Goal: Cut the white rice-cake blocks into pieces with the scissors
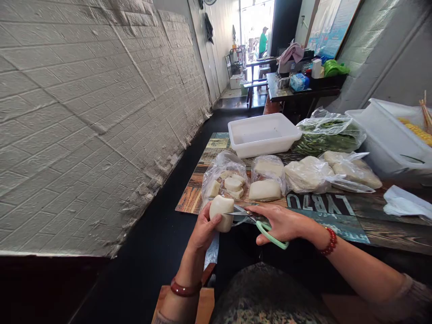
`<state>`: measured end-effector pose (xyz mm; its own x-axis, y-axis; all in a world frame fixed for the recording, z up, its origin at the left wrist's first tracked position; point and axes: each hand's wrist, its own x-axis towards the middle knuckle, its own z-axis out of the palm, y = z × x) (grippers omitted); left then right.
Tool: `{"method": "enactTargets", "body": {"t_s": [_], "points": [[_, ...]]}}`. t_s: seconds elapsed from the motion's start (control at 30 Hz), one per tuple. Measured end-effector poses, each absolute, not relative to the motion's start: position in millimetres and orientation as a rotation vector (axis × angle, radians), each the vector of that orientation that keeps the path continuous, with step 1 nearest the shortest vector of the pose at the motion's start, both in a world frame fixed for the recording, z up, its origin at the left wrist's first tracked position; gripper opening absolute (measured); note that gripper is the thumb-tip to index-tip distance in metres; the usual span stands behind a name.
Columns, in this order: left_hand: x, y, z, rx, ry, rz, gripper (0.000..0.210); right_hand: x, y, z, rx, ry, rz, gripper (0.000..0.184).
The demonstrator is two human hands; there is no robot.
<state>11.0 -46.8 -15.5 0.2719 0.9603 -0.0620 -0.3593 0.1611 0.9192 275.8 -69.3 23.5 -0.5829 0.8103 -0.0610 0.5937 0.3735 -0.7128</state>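
My left hand (204, 227) grips a pale, smooth steamed bun (221, 208), held up just in front of the table edge. A pair of scissors (272, 236) with mint-green handles is in my right hand (283, 221), its fingers curled round the handles. The blades reach the side of the bun; how deep they go I cannot tell. Behind the bun lies an opened clear bag (229, 161) with several bun pieces (235, 182) in it. To its right, another bag holds whole buns (265, 190).
A white plastic tub (265, 143) stands behind the bags. Further right are knotted bags of pale food (307, 174), a bag of green vegetables (326, 139), a large bin with corn (381, 135) and a crumpled tissue (408, 201). A brick-patterned wall (101, 112) runs along the left.
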Motion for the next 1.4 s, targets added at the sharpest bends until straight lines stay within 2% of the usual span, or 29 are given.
{"method": "enactTargets", "body": {"t_s": [0.63,0.9,1.13,1.4], "points": [[10.7,-47.1,-16.1,0.992,0.827,1.098,0.061,273.8,-67.6,26.2,-1.192,-2.343,1.012,0.09],[11.6,-45.9,-13.5,1.009,0.871,1.108,0.055,268.3,-69.4,22.8,-1.355,-2.281,0.954,0.072],[17.0,-42.2,-6.0,0.961,0.877,1.066,0.048,269.6,-67.6,13.8,-1.276,-2.272,0.858,0.048],[13.3,-35.8,-8.7,0.985,0.842,1.033,0.045,270.3,-65.8,9.0,-1.159,-2.199,0.978,0.032]]}}
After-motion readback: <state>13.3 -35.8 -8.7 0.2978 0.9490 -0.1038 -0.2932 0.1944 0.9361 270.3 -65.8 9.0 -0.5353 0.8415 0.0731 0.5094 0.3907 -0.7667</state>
